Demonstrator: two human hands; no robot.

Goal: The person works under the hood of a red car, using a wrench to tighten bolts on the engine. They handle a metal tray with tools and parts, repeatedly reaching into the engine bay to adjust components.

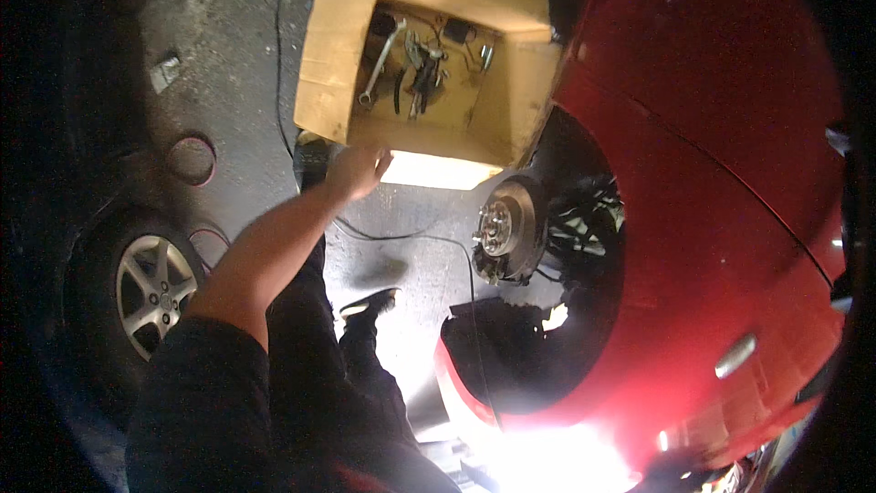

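My left hand point(360, 169) is closed on the lower flap of an open cardboard box point(518, 96) at top centre. Inside the box lie a long combination wrench point(374, 78), some dark tools point(422, 73) and small metal pieces point(485, 57). My right hand is not in view. Just below and right of the box, a bare brake disc point(520, 224) with studs and a hub sits in the open wheel arch of a red car.
The red body panel point(712, 82) fills the right side. A tyre on a silver alloy wheel point(155, 297) is at the left. A black cable point(392, 236) runs along the concrete floor point(210, 46), where red rings point(212, 157) lie. My feet point(370, 301) show below; bright glare covers the bottom centre.
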